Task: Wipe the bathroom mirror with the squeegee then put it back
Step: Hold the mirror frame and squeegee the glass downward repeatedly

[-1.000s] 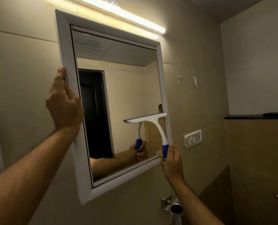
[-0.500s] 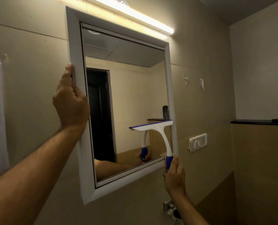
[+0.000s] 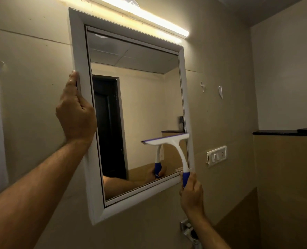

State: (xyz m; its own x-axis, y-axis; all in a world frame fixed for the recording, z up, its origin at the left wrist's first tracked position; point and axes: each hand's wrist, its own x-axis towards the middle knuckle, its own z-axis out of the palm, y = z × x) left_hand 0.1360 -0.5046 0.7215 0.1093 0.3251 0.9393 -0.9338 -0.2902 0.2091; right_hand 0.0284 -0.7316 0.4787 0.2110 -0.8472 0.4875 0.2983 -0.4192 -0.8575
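Wiping stroke: right hand (image 3: pixel 191 192) grips squeegee (image 3: pixel 169 141) at mirror (image 3: pixel 140 105) 5 o'clock; left hand (image 3: pixel 75 112) clamps frame. Next: lift, reset higher.

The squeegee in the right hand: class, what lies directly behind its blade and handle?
Behind the squeegee is the mirror's lower right glass, showing the tool's own reflection, and the white frame. The right hand covers the handle's lower end. The strip of glass under the blade is hidden.
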